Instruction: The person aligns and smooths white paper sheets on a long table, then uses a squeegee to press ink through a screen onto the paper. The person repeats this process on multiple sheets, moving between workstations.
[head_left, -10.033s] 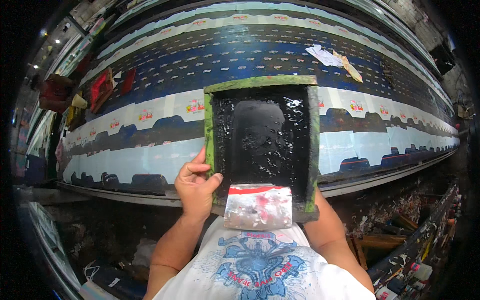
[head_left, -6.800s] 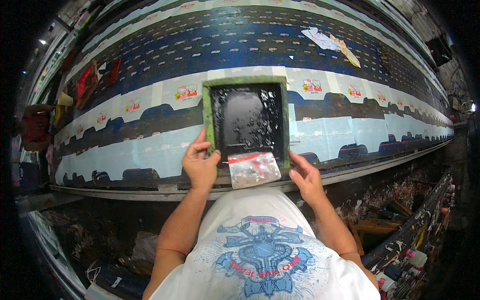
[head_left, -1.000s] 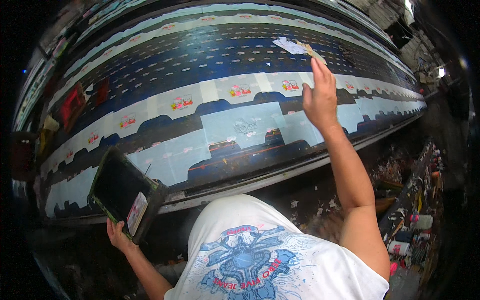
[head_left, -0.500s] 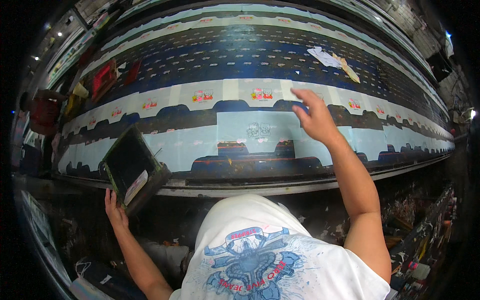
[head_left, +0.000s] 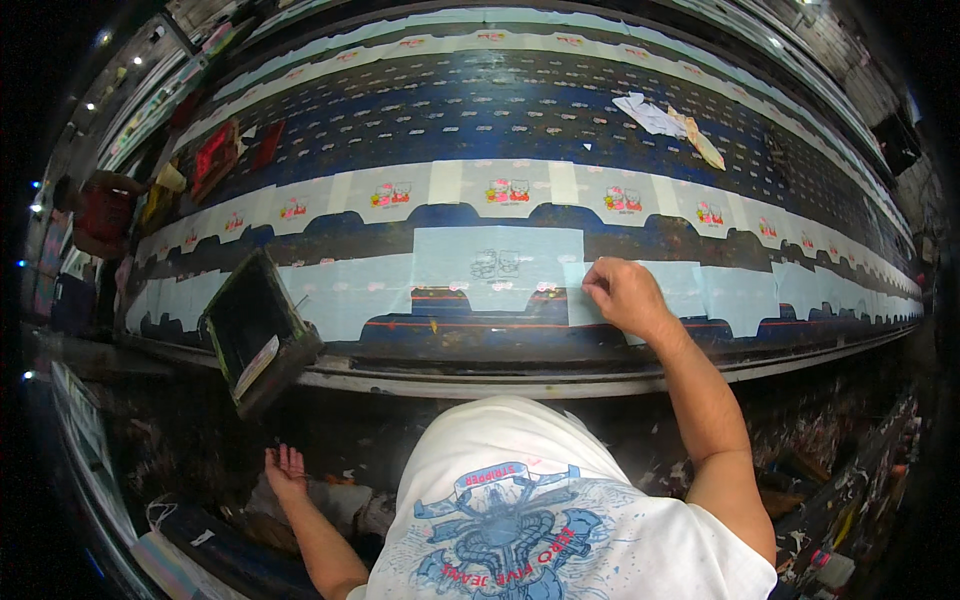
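Long dark tabletop (head_left: 345,243) across a dim workshop

Two rows of pale pieces lie along the nearer part of it: a bluish near row (head_left: 370,290) and a whiter printed row (head_left: 618,180) behind. Three coloured prints show large and clear in that second row; others shrink toward both ends, too small to count surely.

One black frame (head_left: 287,372) with green-stained sides sits tilted at the near edge, on the person's left. It looks stiff and moderately heavy, perhaps wet inside, so its outer sides would be the cleaner hold. One outlined piece (head_left: 498,262), bearing a line drawing, lies flat in the near row. Thin and light, it seems soft or papery and easily creased; a corner or plain margin would be the kinder grip.

Of two hands, the left (head_left: 288,470) is palm up, fingers spread, holding nothing, just below the frame and apart from it. The right (head_left: 622,290) is curled over the neighbouring piece (head_left: 590,312); whether its fingertips pinch it cannot be told. Smallest is one pale blade-like tool (head_left: 257,370), resting inside the frame.
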